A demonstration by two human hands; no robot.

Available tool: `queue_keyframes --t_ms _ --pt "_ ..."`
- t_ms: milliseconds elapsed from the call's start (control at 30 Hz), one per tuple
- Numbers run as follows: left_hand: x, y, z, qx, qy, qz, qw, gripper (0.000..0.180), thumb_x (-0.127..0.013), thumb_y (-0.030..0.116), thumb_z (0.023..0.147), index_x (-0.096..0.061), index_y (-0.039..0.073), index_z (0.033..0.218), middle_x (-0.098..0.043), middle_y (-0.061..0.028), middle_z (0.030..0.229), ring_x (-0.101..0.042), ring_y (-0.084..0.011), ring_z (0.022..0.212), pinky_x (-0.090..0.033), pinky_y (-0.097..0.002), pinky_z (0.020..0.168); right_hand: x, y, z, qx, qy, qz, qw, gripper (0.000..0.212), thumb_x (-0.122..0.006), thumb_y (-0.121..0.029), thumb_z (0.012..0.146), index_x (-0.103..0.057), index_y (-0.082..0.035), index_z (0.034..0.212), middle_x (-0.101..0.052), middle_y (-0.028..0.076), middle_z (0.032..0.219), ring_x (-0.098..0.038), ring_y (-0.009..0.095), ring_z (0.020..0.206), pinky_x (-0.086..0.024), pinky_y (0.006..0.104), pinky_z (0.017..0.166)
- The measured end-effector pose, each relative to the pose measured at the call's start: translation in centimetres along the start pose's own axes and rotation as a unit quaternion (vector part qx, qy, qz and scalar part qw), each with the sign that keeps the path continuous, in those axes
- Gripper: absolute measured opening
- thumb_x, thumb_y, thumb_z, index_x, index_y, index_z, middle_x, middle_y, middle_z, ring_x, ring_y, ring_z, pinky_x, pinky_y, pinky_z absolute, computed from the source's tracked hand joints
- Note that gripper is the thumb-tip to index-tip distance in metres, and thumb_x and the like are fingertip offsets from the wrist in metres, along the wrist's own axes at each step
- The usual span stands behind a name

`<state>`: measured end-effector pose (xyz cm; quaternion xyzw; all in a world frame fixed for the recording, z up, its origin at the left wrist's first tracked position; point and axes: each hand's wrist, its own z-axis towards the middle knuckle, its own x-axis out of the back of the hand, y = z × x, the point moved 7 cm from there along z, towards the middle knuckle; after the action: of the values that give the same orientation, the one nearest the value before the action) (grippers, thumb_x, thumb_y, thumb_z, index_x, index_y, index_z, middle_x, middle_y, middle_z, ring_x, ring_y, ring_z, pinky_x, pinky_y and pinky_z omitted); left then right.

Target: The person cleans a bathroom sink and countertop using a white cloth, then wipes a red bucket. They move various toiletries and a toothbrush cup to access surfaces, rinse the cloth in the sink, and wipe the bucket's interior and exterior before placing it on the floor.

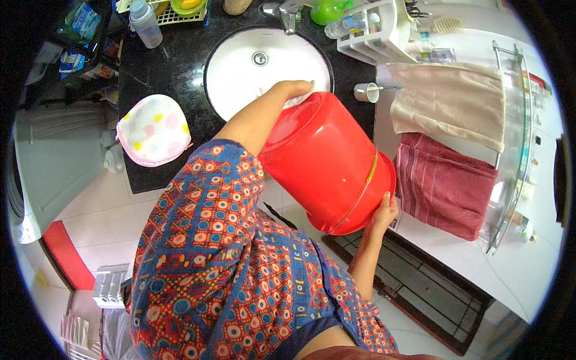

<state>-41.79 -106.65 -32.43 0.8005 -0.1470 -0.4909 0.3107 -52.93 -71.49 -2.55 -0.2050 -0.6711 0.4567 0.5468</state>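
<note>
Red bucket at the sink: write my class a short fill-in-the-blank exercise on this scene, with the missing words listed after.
1. The red bucket is held tilted over the white ____.
2. The left hand presses a white cloth against the bucket's ____.
3. The right hand grips the bucket's ____.
4. Below the beige towel hangs a ____ towel.

Missing words: sink; bottom; rim; dark red
</note>
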Motion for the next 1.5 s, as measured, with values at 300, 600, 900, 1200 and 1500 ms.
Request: queue_keyframes --t_ms 300,600,900,1200,1500 --pt "1.9 -6.8 -11.1 0.086 0.059 -0.203 0.974 0.030 -0.049 0.029 0.093 -0.064 0.005 0.099 -0.067 -0.0088 0.096 -0.065 -0.0168 0.087 -0.053 -0.0315 0.079 0.4 -0.5 0.4 -0.033 0.029 -0.003 0.999 0.020 -0.054 -0.016 0.094 -0.063 0.002 0.096 -0.066 0.007 0.091 -0.060 0.014 0.079 -0.048 0.0279 0.075" --pt "-5.8 0.8 -20.2 -0.142 0.193 -0.252 0.938 0.033 -0.040 0.037 0.099 -0.054 0.010 0.112 -0.060 -0.0047 0.105 -0.059 -0.0149 0.095 -0.049 -0.0300 0.083 -0.9 -0.3 -0.6 -0.068 0.069 0.046 0.994 0.021 -0.049 -0.010 0.095 -0.057 0.003 0.108 -0.064 0.012 0.104 -0.062 0.019 0.086 -0.051 0.0337 0.078" --pt "-14.1 9.8 -24.8 -0.428 0.229 0.434 0.759 0.048 -0.055 0.004 0.080 -0.044 -0.004 0.126 -0.049 -0.0224 0.125 -0.045 -0.0394 0.116 -0.033 -0.0420 0.104 0.2 0.3 -3.1 -0.015 0.056 0.052 0.997 0.022 -0.048 -0.010 0.095 -0.054 0.002 0.112 -0.062 0.010 0.105 -0.060 0.017 0.088 -0.049 0.0318 0.081" --pt "-20.7 14.8 -18.1 -0.400 0.195 0.645 0.621 0.044 -0.057 0.024 0.077 -0.057 0.003 0.116 -0.054 -0.0191 0.123 -0.043 -0.0397 0.120 -0.029 -0.0480 0.105 -3.0 -3.6 -2.4 0.059 0.025 0.043 0.997 0.016 -0.049 -0.009 0.095 -0.054 0.001 0.106 -0.060 0.007 0.100 -0.056 0.014 0.087 -0.045 0.0295 0.081" --pt "-9.0 7.6 -23.2 -0.364 0.243 0.420 0.795 0.035 -0.050 0.019 0.087 -0.057 0.003 0.117 -0.061 -0.0171 0.114 -0.059 -0.0335 0.104 -0.043 -0.0396 0.095 -3.5 -3.2 -1.2 0.034 0.023 0.020 0.999 0.019 -0.049 -0.012 0.095 -0.056 0.002 0.106 -0.062 0.007 0.099 -0.057 0.014 0.084 -0.047 0.0291 0.078"
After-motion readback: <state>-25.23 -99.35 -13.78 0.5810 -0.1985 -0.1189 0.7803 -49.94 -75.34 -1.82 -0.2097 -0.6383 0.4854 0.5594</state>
